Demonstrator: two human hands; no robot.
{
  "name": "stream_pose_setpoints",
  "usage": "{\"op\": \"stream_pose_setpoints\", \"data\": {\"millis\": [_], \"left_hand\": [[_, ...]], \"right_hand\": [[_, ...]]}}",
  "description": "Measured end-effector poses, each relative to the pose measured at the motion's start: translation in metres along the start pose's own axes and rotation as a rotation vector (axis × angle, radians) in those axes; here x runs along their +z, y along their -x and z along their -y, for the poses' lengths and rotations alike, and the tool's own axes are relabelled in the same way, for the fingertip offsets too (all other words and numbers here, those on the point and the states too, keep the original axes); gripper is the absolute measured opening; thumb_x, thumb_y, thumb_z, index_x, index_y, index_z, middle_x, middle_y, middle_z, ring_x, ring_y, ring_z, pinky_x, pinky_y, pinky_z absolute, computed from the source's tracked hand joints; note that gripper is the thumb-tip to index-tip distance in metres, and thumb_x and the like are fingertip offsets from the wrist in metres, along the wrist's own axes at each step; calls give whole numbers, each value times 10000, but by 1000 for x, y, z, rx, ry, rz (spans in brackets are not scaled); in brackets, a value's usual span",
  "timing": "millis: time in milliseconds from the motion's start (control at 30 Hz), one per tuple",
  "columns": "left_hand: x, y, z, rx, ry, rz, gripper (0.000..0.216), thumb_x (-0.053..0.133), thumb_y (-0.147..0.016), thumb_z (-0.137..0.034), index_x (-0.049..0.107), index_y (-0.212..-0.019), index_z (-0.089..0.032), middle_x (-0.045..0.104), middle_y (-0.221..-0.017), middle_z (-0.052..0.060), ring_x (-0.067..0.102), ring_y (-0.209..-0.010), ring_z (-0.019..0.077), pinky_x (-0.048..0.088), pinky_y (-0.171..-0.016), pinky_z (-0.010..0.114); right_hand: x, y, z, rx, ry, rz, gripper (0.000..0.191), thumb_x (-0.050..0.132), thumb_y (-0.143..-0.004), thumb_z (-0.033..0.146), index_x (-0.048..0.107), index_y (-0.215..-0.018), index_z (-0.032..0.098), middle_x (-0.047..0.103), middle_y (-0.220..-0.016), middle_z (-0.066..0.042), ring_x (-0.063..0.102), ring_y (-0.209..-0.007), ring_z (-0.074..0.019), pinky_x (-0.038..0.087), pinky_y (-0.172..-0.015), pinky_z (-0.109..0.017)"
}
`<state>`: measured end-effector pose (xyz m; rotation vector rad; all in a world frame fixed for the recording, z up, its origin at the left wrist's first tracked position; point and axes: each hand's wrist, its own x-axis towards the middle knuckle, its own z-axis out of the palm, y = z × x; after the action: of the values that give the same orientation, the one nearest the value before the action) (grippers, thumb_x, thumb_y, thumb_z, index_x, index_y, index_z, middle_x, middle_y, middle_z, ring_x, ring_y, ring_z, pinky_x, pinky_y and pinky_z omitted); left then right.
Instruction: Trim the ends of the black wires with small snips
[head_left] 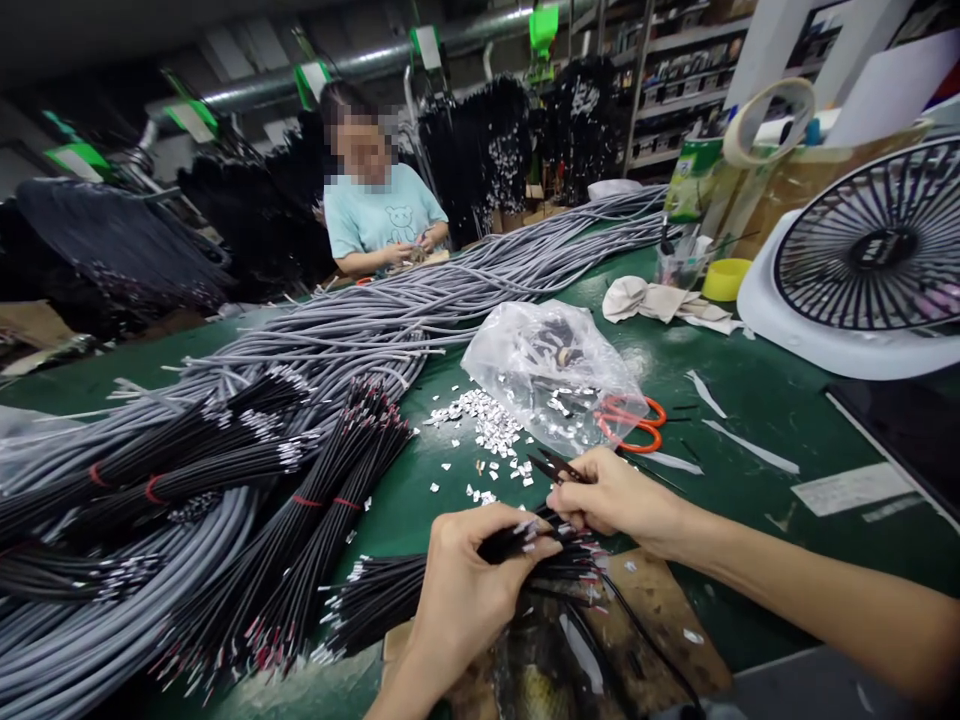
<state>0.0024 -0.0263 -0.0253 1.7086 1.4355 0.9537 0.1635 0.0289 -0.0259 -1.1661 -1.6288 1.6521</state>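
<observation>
1. Head view, only one there is. My left hand (pixel 469 580) sits at about 6 o'clock, fingers curled and thumb pressed down on a small bunch of thin black wires (pixel 510 542), white tips fanning out toward 3 o'clock.
2. My right hand (pixel 611 495) is just beside it at 3 o'clock, pinching a pair of small black snips (pixel 559 466). The blades point to 9 o'clock, just above the wire tips. Can't tell if they're touching.
3. Progress, best guess: quite a bit is behind me. Black wire bundles tied with red bands (pixel 330 500) lie at 9 o'clock, and little white cut-off bits (pixel 480 420) are scattered at 12 o'clock.
4. What's left looks like the loose heap of black wires (pixel 375 600) under my left wrist, no bands on those. Plenty to go, I reckon.
5. Surface is a dark green table mat (pixel 750 400), with a scuffed brown cardboard sheet (pixel 660 610) under my hands.
6. A crumpled clear plastic bag (pixel 547 370) sits at 12 o'clock, with orange-handled scissors (pixel 637 425) partly under it.
7. A huge sweep of long grey cables (pixel 375 320) runs from 9 round to 1 o'clock.
8. A white desk fan (pixel 862 260) stands at 2 o'clock.
9. Room: workshop with shelving and ducting. A co-worker in a light blue T-shirt (pixel 379 215) sits across at 11 o'clock, hands busy with something small.
</observation>
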Motion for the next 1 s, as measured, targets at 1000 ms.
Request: {"op": "stream_pose_setpoints", "data": {"millis": [1000], "left_hand": [[-5,-16,2,-222,325,-273,193,665,-684,-289,604,-634,-112,501,-407,-46,415,-375,49,327,-396,155]], "right_hand": [[6,12,-2,-418,233,-70,74,600,-540,67,609,-552,139,507,-536,35,419,-476,-65,303,-431,-187]]}}
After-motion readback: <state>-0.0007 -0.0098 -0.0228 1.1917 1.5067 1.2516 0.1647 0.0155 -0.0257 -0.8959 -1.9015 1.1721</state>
